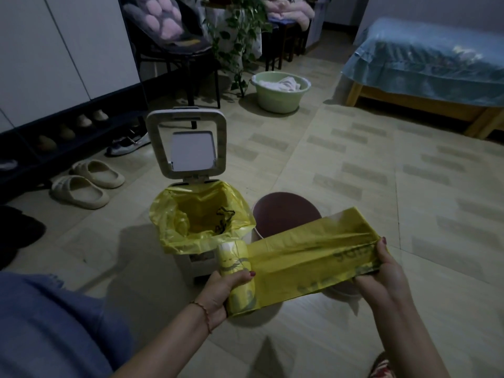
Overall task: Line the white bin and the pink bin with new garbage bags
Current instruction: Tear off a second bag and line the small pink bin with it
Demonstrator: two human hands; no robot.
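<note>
The left hand [226, 290] grips the bag roll [237, 274], the right hand [381, 271] pinches the unrolled bag [308, 255] stretched left-right, just near of the unlined pink bin [283, 211].

Dark printed lettering runs along the unrolled yellow garbage bag [313, 257], near its right end and along its lower edge; the characters are creased and blurred and cannot be read. Dark print on the bag roll [237, 271] is likewise illegible.
</note>
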